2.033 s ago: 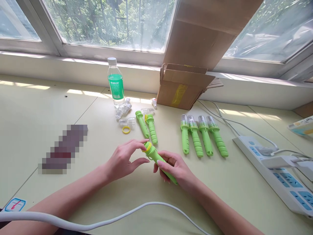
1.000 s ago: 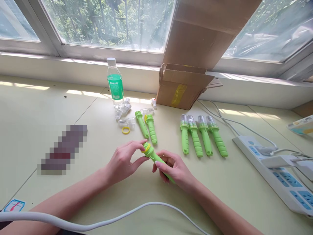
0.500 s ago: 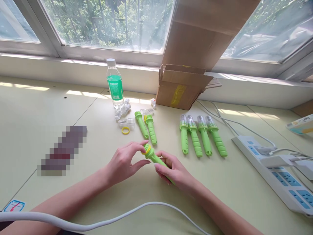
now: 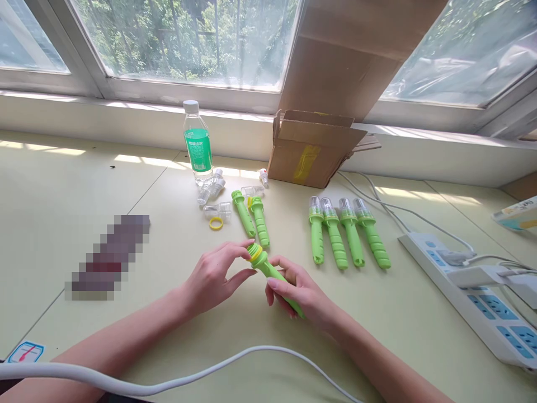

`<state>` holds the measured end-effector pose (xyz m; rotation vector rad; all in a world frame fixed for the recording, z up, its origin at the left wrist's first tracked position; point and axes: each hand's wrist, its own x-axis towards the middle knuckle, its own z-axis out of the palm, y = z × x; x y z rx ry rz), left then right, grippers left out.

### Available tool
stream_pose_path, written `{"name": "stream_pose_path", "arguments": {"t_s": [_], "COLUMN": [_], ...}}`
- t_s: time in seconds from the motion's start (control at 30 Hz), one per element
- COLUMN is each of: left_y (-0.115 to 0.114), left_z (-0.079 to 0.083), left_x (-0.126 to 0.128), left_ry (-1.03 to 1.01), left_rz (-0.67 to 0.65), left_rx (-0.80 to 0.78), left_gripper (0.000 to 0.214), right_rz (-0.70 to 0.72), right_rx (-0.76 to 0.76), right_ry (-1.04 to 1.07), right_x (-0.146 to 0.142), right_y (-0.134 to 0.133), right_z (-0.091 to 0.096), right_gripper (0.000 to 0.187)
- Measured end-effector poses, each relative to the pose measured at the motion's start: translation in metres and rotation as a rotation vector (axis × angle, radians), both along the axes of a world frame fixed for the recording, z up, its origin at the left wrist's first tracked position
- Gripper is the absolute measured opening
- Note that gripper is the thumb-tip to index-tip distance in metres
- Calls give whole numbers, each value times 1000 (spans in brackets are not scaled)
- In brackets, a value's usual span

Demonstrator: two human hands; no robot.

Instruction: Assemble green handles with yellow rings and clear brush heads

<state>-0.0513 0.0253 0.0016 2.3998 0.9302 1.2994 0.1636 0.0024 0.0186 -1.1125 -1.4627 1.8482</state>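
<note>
My right hand (image 4: pixel 297 291) is wrapped round a green ribbed handle (image 4: pixel 268 268) held just above the table, its head pointing up and left. A yellow ring (image 4: pixel 254 253) sits on that head, and my left hand (image 4: pixel 213 274) pinches it between thumb and forefinger. Beyond them lie two bare green handles (image 4: pixel 251 219), a loose yellow ring (image 4: pixel 216 223) and several clear caps (image 4: pixel 216 193). To the right, a row of several green handles with clear caps (image 4: pixel 348 232) lies side by side.
A water bottle (image 4: pixel 196 143) and an open cardboard box (image 4: pixel 312 146) stand by the window sill. A white power strip (image 4: pixel 474 299) with plugs lies at the right. A white cable (image 4: pixel 168 375) crosses the near edge. A blurred dark patch (image 4: pixel 109 254) lies left.
The handle's head has risen slightly and my left fingers have kept working round the yellow ring on it. Nothing else on the table has moved.
</note>
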Motion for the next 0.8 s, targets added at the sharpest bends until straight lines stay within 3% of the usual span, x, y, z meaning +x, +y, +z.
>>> {"name": "stream_pose_path", "arguments": {"t_s": [0.27, 0.47, 0.8], "left_y": [0, -1, -2], "left_z": [0, 4, 3], "left_x": [0, -1, 2], "left_ry": [26, 26, 25], "left_rz": [-10, -17, -11], "left_rx": [-36, -60, -64], "left_gripper": [21, 24, 20], "right_rz": [-31, 42, -5], "right_rx": [33, 27, -7], "right_ry": [38, 39, -166], "right_x": [-1, -2, -4], "right_y": [2, 1, -2], "right_z": [-1, 2, 6], "right_gripper": [25, 32, 28]}}
